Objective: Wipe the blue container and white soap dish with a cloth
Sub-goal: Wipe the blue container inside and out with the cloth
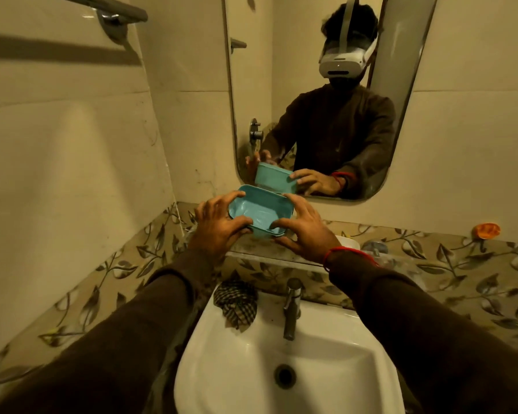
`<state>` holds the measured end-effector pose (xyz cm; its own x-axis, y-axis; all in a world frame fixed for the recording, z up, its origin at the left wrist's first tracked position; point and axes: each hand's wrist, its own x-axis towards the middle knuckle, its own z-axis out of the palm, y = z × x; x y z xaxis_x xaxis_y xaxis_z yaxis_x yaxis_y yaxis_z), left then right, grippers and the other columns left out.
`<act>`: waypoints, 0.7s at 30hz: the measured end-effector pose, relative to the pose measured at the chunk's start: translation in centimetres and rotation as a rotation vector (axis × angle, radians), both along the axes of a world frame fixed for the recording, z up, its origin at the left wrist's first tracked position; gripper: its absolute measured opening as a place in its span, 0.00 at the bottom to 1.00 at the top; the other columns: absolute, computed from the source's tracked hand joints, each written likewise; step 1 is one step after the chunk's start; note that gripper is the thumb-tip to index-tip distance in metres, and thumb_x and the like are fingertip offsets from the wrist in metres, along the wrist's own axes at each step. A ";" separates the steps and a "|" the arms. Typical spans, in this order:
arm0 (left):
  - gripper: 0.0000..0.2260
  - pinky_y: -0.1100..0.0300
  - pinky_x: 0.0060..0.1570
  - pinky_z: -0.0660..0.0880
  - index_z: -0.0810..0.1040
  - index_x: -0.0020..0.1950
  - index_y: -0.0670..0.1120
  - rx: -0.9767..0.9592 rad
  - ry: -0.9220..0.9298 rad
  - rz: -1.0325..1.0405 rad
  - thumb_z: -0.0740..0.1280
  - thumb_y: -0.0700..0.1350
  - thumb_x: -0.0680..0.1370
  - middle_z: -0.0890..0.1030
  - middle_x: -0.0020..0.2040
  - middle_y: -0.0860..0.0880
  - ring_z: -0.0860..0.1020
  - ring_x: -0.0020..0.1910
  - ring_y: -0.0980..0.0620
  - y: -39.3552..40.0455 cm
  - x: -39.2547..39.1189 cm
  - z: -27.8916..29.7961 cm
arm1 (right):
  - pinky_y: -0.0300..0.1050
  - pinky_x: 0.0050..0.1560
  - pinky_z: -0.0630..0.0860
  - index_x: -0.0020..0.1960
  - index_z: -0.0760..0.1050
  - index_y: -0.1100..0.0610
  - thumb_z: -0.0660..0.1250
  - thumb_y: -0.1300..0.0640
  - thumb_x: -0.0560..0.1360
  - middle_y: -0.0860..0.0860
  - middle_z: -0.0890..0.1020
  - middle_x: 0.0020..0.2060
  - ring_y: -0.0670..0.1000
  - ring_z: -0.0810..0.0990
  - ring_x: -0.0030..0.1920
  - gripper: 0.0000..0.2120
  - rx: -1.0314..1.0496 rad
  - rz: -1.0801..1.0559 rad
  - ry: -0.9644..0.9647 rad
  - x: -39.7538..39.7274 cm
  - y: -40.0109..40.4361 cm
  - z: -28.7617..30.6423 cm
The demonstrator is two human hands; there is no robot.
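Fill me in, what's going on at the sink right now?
A person holds the blue container in both hands, left hand and right hand, above the shelf under the mirror. The checked cloth lies on the sink rim beside the tap, so wiping isn't underway.

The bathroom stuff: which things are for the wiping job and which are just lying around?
For the job: blue container, held by left hand and right hand; checkered cloth; white soap dish.
Just lying about: tap, orange thing, mirror.
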<state>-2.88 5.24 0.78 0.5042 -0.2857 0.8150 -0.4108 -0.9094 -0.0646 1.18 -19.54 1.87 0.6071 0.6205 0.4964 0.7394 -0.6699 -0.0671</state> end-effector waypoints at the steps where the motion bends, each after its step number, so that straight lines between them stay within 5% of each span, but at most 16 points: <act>1: 0.19 0.45 0.58 0.66 0.79 0.61 0.54 -0.084 -0.025 0.012 0.75 0.54 0.71 0.69 0.72 0.42 0.69 0.63 0.40 0.6 -0.5 -0.3 | 0.62 0.68 0.66 0.56 0.78 0.47 0.69 0.42 0.72 0.61 0.62 0.72 0.62 0.60 0.72 0.16 0.045 0.030 0.020 -0.3 0.9 -0.1; 3: 0.32 0.44 0.65 0.70 0.70 0.72 0.49 -0.361 -0.024 0.010 0.76 0.55 0.71 0.64 0.74 0.39 0.70 0.67 0.38 1.6 -1.3 -1.1 | 0.59 0.67 0.68 0.54 0.80 0.48 0.68 0.40 0.72 0.61 0.64 0.71 0.62 0.65 0.70 0.16 0.155 0.067 0.069 -1.4 2.8 -0.3; 6: 0.42 0.36 0.68 0.71 0.55 0.79 0.49 -1.106 0.224 -0.267 0.75 0.53 0.73 0.64 0.76 0.41 0.72 0.71 0.41 2.0 -3.1 -3.0 | 0.54 0.63 0.73 0.53 0.79 0.47 0.67 0.35 0.70 0.58 0.66 0.68 0.58 0.69 0.65 0.19 0.312 0.119 0.153 -3.6 6.5 -1.1; 8: 0.37 0.34 0.69 0.70 0.57 0.80 0.51 -1.597 0.404 -0.513 0.71 0.58 0.76 0.69 0.76 0.43 0.74 0.70 0.42 1.8 -4.5 -4.4 | 0.52 0.60 0.76 0.55 0.76 0.44 0.65 0.33 0.69 0.57 0.66 0.67 0.56 0.70 0.63 0.21 0.323 0.131 0.199 -5.2 9.2 -2.0; 10: 0.32 0.37 0.67 0.72 0.70 0.76 0.47 -1.929 0.485 -0.681 0.67 0.63 0.76 0.76 0.71 0.39 0.76 0.69 0.39 1.6 -5.7 -5.7 | 0.50 0.58 0.77 0.58 0.70 0.43 0.65 0.32 0.68 0.55 0.64 0.67 0.55 0.70 0.63 0.24 0.326 0.138 0.267 -6.6 11.5 -3.1; 15: 0.28 0.44 0.55 0.79 0.82 0.65 0.49 -2.153 0.328 -0.736 0.65 0.67 0.75 0.82 0.64 0.41 0.81 0.62 0.40 2.9 -7.4 -7.1 | 0.46 0.49 0.79 0.66 0.61 0.47 0.64 0.32 0.70 0.49 0.68 0.62 0.49 0.74 0.56 0.31 0.307 0.313 0.302 -8.2 14.0 -6.3; 18: 0.30 0.38 0.62 0.75 0.80 0.68 0.52 -2.161 0.294 -0.585 0.64 0.70 0.74 0.80 0.67 0.42 0.79 0.65 0.40 5.4 -8.3 -8.4 | 0.44 0.46 0.79 0.66 0.61 0.44 0.58 0.30 0.73 0.42 0.73 0.56 0.44 0.77 0.49 0.28 0.271 0.302 0.409 -7.2 13.8 -9.3; 21: 0.32 0.34 0.65 0.72 0.77 0.71 0.52 -2.110 0.362 -0.513 0.63 0.71 0.74 0.80 0.68 0.43 0.77 0.67 0.39 7.4 -9.0 -10.1 | 0.46 0.38 0.80 0.59 0.65 0.42 0.55 0.35 0.76 0.46 0.78 0.48 0.45 0.78 0.40 0.17 0.081 0.133 0.578 -4.9 13.5 -12.5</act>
<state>-11.90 12.65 -9.34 0.8544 0.5162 -0.0591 -0.3327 0.6311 0.7008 -3.76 -6.02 -10.63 0.7127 0.6835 0.1579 0.6451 -0.5501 -0.5303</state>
